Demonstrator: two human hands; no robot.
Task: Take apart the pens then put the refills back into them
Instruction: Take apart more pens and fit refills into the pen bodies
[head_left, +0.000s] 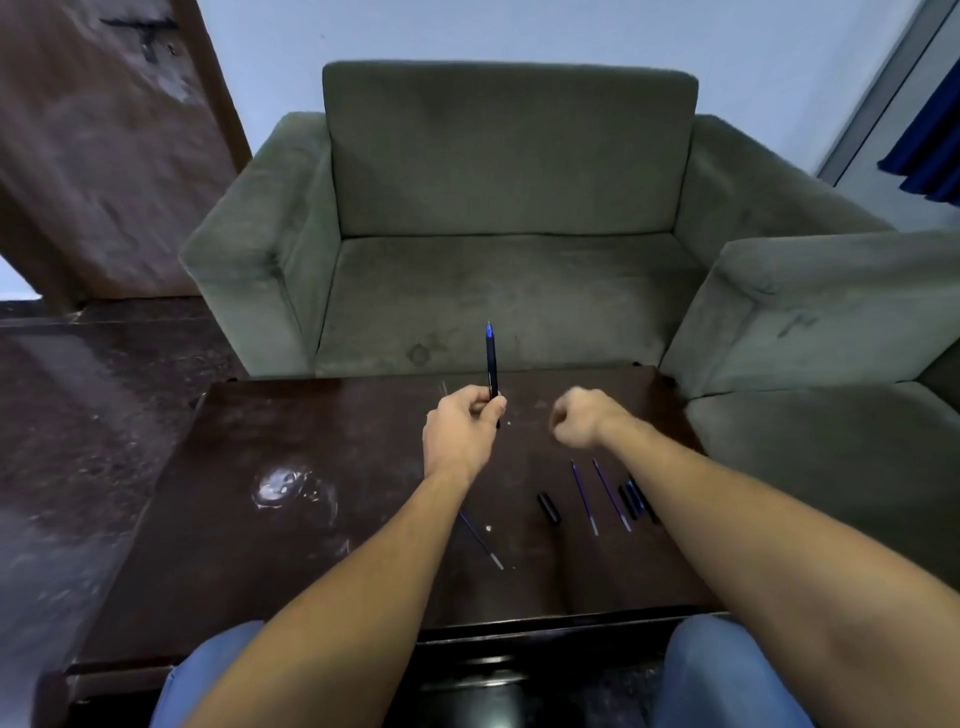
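Left hand (460, 428) closed in a firm grip around the lower end of a slim dark pen with a blue tip (491, 364), held upright above the far half of the dark brown wooden table (291, 519), tip pointing up. Right hand (582, 418) just beside it, curled into a loose fist; whether anything sits inside that grip, cannot tell.

Below the right hand, flat on the table: two thin blue refills (585, 496) (612, 493) lying side by side, nearly parallel, slanting toward the near right. Just left of them, a short black cap-like barrel piece (549, 508), apart from the refills. Just right of them, a small cluster of dark pen parts (635, 500), partly hidden behind the right forearm. Nearer, beside the left forearm, a third thin dark refill with a metal tip (480, 540), slanting the same way, its upper end hidden by the arm.

On the table's left half, a whitish smudge (280, 488). Beyond the table, a grey-green fabric sofa (509, 208); at the bottom edge, knees in blue jeans (722, 670).
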